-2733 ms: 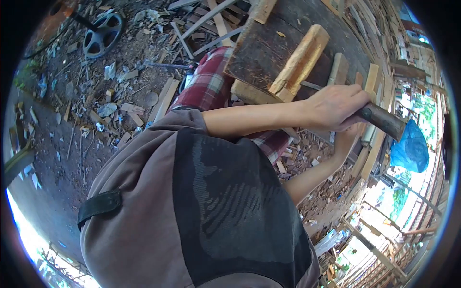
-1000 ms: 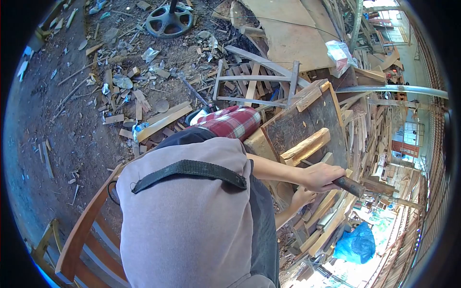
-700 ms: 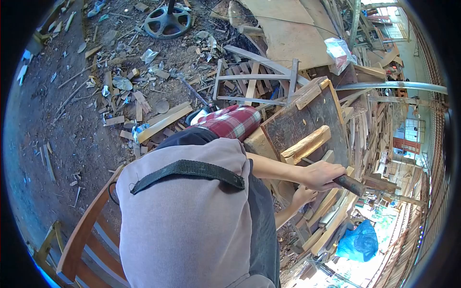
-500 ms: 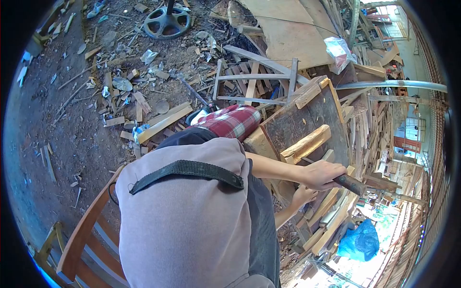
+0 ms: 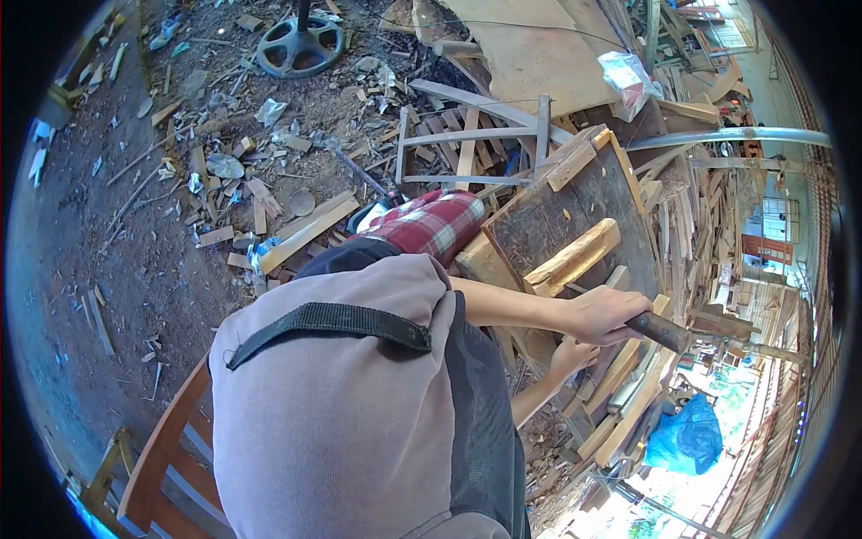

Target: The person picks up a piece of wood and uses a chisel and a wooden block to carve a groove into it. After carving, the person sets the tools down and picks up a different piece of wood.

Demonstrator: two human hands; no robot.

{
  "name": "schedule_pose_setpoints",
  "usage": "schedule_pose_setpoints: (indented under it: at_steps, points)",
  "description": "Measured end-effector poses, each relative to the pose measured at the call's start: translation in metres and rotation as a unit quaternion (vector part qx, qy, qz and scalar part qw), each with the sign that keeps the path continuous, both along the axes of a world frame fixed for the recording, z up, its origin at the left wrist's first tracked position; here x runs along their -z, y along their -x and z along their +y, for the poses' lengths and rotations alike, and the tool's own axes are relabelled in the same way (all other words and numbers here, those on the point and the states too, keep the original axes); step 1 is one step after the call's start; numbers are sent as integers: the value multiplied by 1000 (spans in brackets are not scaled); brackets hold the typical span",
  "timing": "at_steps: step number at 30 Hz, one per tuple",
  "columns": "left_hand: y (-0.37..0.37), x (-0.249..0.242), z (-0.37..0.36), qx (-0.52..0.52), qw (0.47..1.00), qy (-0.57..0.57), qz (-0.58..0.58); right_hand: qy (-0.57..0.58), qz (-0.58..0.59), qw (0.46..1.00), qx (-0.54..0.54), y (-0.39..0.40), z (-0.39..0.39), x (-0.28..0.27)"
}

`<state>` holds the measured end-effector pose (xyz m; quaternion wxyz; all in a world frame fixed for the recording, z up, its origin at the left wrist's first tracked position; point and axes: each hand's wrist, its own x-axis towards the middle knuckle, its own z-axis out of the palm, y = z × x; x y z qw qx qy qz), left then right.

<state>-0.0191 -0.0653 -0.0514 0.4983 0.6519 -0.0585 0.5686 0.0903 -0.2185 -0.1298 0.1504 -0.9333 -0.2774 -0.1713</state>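
Wooden chair [image 5: 162, 440] newly in view

Dark cylindrical bar [image 5: 662, 332], gripped, slanting, one blunt end jutting free.

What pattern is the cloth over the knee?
The cloth is red-and-white plaid, clearest in the head view.

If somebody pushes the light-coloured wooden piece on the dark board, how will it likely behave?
The light-coloured wooden piece should stay stiff, since it looks thick and solid. Its long, angular shape suggests sliding rather than rolling on the dark board. Lying lengthwise, it seems unlikely to tip.
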Motion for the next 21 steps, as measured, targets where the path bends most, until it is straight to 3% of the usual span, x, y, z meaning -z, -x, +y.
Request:
schedule_pose_setpoints:
  at_steps: [21]
  points:
    - [-1,2,1,10,1000,-2,-4,-3,13,1000,14,11,8,-6]
